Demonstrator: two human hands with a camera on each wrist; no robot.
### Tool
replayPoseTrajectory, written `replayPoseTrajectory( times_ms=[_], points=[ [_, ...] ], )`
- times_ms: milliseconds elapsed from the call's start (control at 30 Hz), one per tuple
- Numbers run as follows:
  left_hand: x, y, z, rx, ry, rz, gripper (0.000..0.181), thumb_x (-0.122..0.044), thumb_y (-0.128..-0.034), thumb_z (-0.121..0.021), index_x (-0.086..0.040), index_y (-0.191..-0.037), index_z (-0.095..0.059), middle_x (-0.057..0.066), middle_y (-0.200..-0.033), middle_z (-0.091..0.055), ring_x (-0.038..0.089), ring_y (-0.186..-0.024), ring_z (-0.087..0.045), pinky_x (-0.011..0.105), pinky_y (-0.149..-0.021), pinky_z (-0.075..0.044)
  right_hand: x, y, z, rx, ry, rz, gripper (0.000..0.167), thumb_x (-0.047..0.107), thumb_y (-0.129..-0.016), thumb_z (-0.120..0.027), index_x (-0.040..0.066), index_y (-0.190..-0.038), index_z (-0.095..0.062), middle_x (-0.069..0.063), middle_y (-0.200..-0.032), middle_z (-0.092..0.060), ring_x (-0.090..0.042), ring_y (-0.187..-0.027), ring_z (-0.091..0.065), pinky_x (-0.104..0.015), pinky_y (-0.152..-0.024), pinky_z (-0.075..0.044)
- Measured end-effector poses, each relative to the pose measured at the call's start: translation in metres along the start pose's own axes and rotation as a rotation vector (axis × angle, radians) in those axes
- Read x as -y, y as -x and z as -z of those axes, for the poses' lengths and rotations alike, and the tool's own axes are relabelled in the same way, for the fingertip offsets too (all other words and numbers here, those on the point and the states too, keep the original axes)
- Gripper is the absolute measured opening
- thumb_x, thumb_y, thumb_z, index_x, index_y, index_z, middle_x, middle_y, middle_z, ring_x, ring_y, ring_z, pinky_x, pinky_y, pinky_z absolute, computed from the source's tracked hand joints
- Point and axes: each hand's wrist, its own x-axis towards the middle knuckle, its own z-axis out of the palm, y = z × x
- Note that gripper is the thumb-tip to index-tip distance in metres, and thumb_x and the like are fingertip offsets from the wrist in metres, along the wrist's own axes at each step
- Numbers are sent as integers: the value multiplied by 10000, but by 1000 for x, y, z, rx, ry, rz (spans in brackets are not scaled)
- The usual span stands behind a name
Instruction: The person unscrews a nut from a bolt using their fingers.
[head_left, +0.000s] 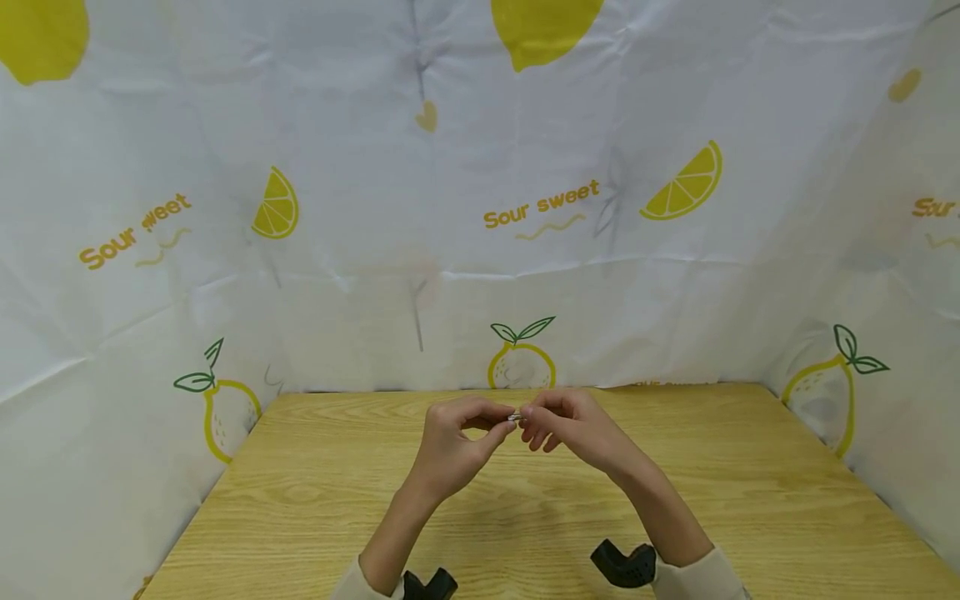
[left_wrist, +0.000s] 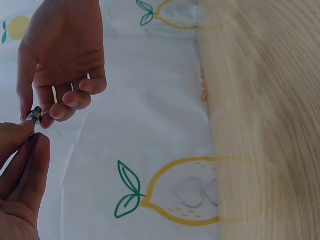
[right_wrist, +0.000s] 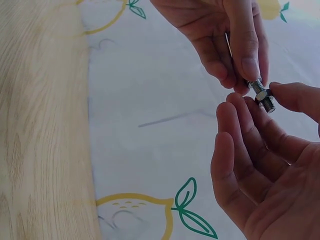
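Note:
A small metal bolt (right_wrist: 258, 86) is held up above the table between the two hands. On its threaded shank sits a metal nut (right_wrist: 263, 95), with the bolt's threaded end sticking out past it. My left hand (head_left: 453, 446) pinches the bolt at its head end between thumb and fingertips, which mostly hide the head. My right hand (head_left: 577, 429) has its thumb and index finger on the nut from opposite sides, its other fingers loosely bent. In the left wrist view the bolt's end (left_wrist: 38, 110) shows between the fingertips of both hands.
Below the hands lies a wooden table (head_left: 300, 500). A white sheet (head_left: 360, 208) with lemon prints hangs behind it and along both sides. Black devices are strapped at the left wrist (head_left: 430, 585) and at the right wrist (head_left: 624, 565).

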Motion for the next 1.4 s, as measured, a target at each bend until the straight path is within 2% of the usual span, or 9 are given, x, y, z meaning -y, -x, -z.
replayPoseTrajectory(
  times_ms=[167,333,633,833,1000,1133,1267,1400],
  points=[
    [2,-1,-1,-1,-1,-6,77,-68,-924,-778,-70,-994,-808,72,-912,-806,152,-782,-780,231,-720,-646,0,1,1,-7,-39,14,250,174,-1043,-619,-53,-1134,-671,-206,-944,-716,-212,-799,-721,-329,-722,-637],
    [3,0,-1,2,4,-9,69,-64,-923,-777,-66,-985,-807,75,-914,-805,153,-779,-781,232,-715,-647,0,2,2,-18,-64,23,273,136,-1005,-675,-60,-1191,-640,-233,-962,-713,-171,-804,-727,-327,-715,-636],
    [1,0,0,-2,-4,-2,69,-73,-926,-777,-80,-986,-809,64,-908,-806,142,-784,-780,237,-722,-648,0,-1,-1,-13,-1,12,248,231,-1045,-626,-1,-1068,-710,-158,-899,-726,-156,-748,-708,-368,-686,-634],
    [2,0,0,0,1,-11,78,-73,-924,-778,-76,-996,-808,68,-917,-807,153,-789,-782,234,-722,-647,0,0,0,-22,-33,33,227,152,-1020,-650,-58,-1101,-677,-196,-917,-707,-143,-768,-708,-307,-700,-628],
    [1,-1,-1,-1,-2,-17,79,-63,-920,-780,-67,-995,-807,75,-916,-805,154,-785,-780,229,-717,-645,0,1,0,-38,-50,50,208,97,-986,-683,-50,-1132,-665,-185,-929,-717,-188,-786,-722,-311,-701,-631],
    [1,-1,-1,0,-2,-15,71,-64,-919,-781,-68,-985,-806,73,-909,-805,148,-775,-778,230,-715,-645,0,0,0,-43,-28,27,220,144,-994,-688,-19,-1140,-669,-156,-908,-730,-187,-761,-721,-331,-680,-630],
    [1,0,-1,5,-1,-7,67,-65,-921,-779,-70,-981,-807,77,-911,-805,146,-773,-778,232,-720,-646,1,0,-1,-22,-4,-1,242,224,-1041,-632,-1,-1103,-694,-157,-907,-736,-204,-767,-720,-383,-689,-639],
    [0,0,-1,8,4,2,67,-68,-924,-777,-70,-983,-808,75,-922,-807,142,-777,-778,237,-724,-647,0,0,0,-2,2,2,291,238,-1059,-601,-36,-1067,-700,-176,-912,-728,-189,-772,-714,-377,-699,-638]
  ],
)
